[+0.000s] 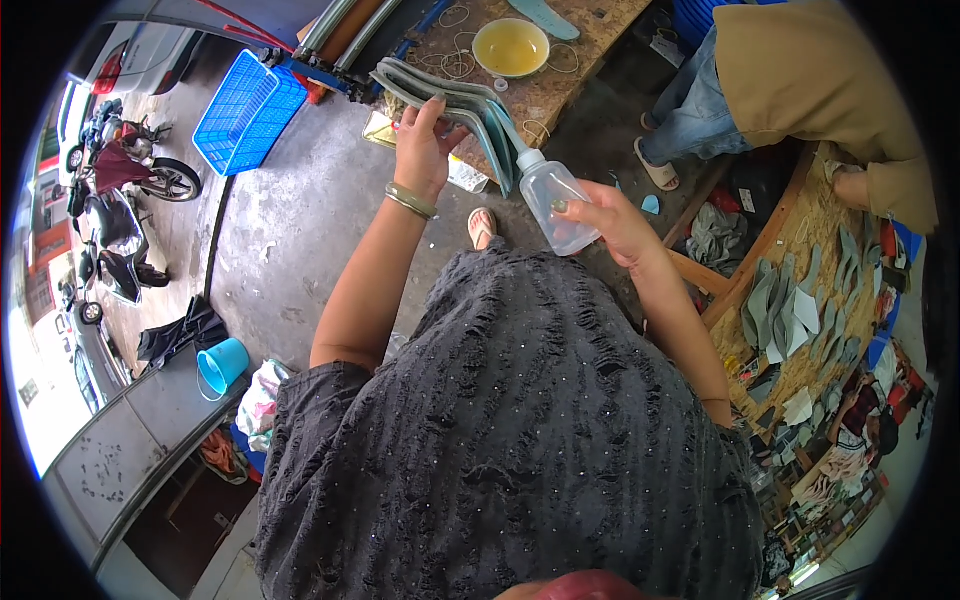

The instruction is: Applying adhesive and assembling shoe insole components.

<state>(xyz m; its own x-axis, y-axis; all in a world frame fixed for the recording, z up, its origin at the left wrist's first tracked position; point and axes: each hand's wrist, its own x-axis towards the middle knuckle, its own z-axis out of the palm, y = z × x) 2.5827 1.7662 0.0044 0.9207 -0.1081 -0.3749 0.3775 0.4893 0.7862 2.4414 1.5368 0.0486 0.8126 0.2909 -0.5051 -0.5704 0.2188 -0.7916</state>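
Observation:
My left hand (424, 150) is raised, its fingers closed around a stack of curved grey-and-teal shoe insoles (445, 92). The stack is bent, and its layers fan apart toward the right end. In my right hand (615, 222) is a translucent squeeze bottle (556, 205) with a long thin nozzle. The bottle leans up and left, its nozzle lying against or just beside the right end of the insoles; I cannot tell whether it touches. Little or no liquid shows inside the bottle.
Beyond my hands a wooden table (575, 80) carries a bowl (512, 74) of yellow liquid and a loose insole (545, 18). A blue basket (245, 110) stands far left. At right, a person in a brown top (810, 75) is near a board with several grey pieces (785, 305).

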